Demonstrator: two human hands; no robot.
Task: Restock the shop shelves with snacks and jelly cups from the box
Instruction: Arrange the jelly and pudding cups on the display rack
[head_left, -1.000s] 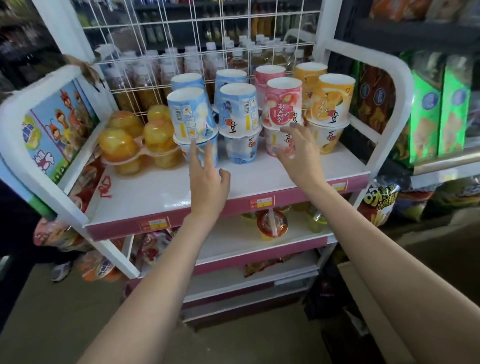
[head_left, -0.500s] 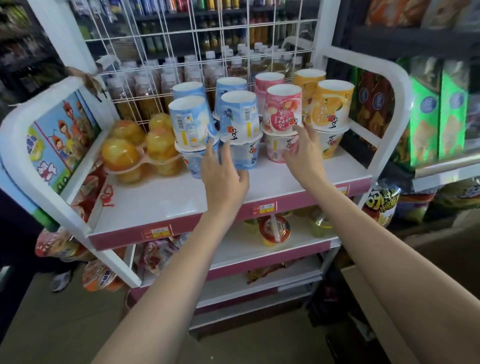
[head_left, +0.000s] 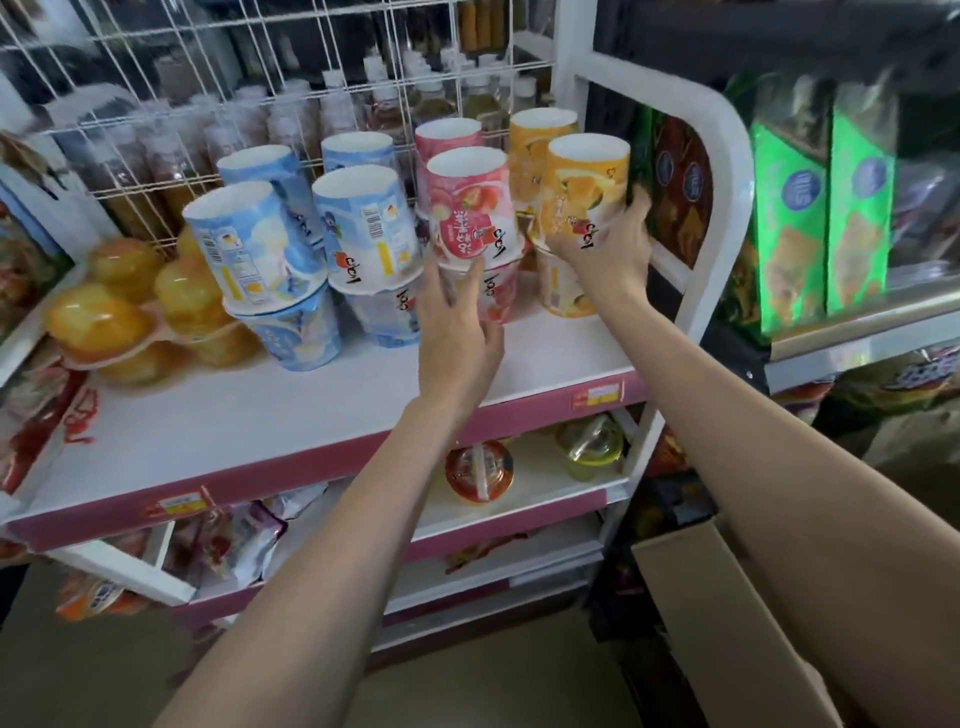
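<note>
While both hands are up at the top shelf (head_left: 218, 426), the step in hand looks like squaring the stacked jelly cups into tidy columns. The left hand (head_left: 457, 332) is at the pink stack, its fingers (head_left: 475, 273) spread and lying against the lower pink cup (head_left: 498, 296), just under the rim of the upper pink cup (head_left: 470, 208). The right hand (head_left: 605, 260) reaches to the orange stack, fingers apart and curled round the base of the upper orange cup (head_left: 587, 192), with the fingertips going behind it, next to the white frame (head_left: 727, 171).

The jelly cups stand two high near the back of the shelf: blue ones (head_left: 254, 249) to the left, pink in the middle, orange on the right. The front half of the shelf is bare. Only a corner of the box (head_left: 727, 623) shows, low on the right.

To do this well, I would steady each lower cup before nudging the upper one, since the blue stacks already lean leftward and an inverted cup sitting on another's lid probably slides easily. Push from low on the stack, not the top. Move one column at a time, keep the columns touching so they brace each other, and mind the yellow fruit cups (head_left: 104, 322) beside the blue ones.
</note>
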